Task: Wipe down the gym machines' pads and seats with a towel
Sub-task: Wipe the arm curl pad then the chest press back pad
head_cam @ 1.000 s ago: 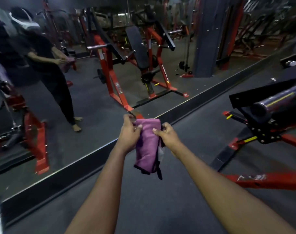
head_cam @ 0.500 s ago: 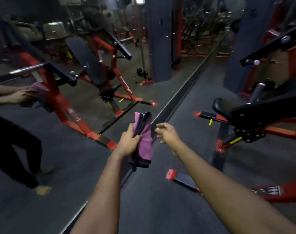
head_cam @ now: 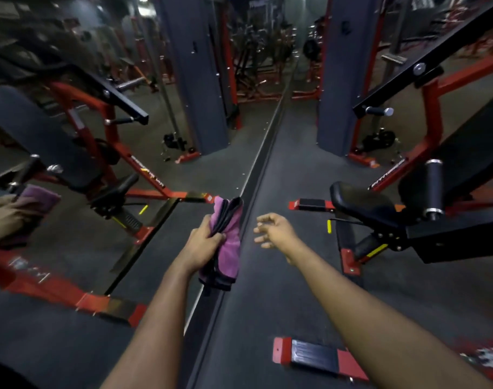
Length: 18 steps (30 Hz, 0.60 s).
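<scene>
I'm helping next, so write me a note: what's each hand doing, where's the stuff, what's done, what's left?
Left hand: grips the folded purple cloth towel, held in the air.
Right hand: open, empty.
Black padded seat and black cylindrical roller pad of the red-framed machine: to the right, untouched by the towel.
Done: no wiping shows.
Left: wipe seat and pads.

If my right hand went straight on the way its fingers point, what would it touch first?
Probably the purple towel gripped in your left hand: your open right hand points leftward at it across a gap, though depth is unclear.
</scene>
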### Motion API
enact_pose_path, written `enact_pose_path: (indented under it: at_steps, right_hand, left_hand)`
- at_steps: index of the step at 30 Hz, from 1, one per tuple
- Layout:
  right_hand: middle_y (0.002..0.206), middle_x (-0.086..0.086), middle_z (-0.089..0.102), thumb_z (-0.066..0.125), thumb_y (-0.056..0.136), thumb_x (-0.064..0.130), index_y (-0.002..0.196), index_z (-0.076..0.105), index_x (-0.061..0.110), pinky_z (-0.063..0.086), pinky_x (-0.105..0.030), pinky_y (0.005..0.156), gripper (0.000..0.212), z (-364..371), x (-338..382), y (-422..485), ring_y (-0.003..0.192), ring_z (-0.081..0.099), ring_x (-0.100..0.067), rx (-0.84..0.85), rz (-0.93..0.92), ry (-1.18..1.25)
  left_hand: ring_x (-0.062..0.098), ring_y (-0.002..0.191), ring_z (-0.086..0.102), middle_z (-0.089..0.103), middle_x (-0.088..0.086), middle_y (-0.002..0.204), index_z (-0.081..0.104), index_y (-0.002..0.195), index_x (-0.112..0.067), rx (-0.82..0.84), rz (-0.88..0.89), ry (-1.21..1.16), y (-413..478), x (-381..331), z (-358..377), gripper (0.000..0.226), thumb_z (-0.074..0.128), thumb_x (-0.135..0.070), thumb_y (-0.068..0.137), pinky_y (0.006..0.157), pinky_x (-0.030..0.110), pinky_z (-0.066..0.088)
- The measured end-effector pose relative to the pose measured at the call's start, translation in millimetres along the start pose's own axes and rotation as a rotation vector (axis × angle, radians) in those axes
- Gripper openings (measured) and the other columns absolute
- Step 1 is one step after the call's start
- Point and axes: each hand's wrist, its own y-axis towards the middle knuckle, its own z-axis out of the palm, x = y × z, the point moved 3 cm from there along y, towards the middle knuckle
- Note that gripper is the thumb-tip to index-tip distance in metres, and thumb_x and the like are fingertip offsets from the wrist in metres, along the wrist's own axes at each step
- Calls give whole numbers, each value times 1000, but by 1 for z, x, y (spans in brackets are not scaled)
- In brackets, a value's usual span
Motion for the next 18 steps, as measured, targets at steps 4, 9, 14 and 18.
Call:
enact_pose_path:
  at_steps: [4, 9, 14, 18]
  right_hand:
    - [85, -3, 68, 52, 101, 5, 96, 58, 20, 48, -21, 49, 18, -10, 13, 83, 61, 65, -15, -73, 17, -34]
    - [80, -3, 65, 49, 101, 1, 98, 56, 17, 44, -18, 45, 18, -36, 27, 193, 48, 63, -7, -216, 21, -24]
    - [79, -3, 64, 45, 103, 1, 99, 55, 14, 43, -18, 45, 16, -77, 42, 280, 44, 60, -4, -415, 31, 14]
    - [78, -2, 66, 48, 103, 3, 95, 56, 17, 43, -17, 44, 19, -121, 45, 328, 51, 62, -10, -582, 74, 64]
  left_hand:
    - [23, 103, 62, 66, 7, 113, 53, 122, -23, 79, 51, -7, 103, -4, -4, 32, 58, -15, 92, 86, 34, 48]
    - [25, 103, 61, 65, 8, 111, 53, 118, -22, 190, 186, -12, 248, -18, 14, 29, 59, -13, 91, 79, 32, 44]
    - [21, 93, 57, 63, 9, 110, 52, 122, -17, 343, 280, 56, 384, -40, 46, 29, 58, -13, 94, 74, 29, 40]
    - [9, 80, 54, 60, 6, 103, 48, 111, -22, 457, 369, 96, 475, -71, 84, 20, 56, -14, 95, 61, 18, 39]
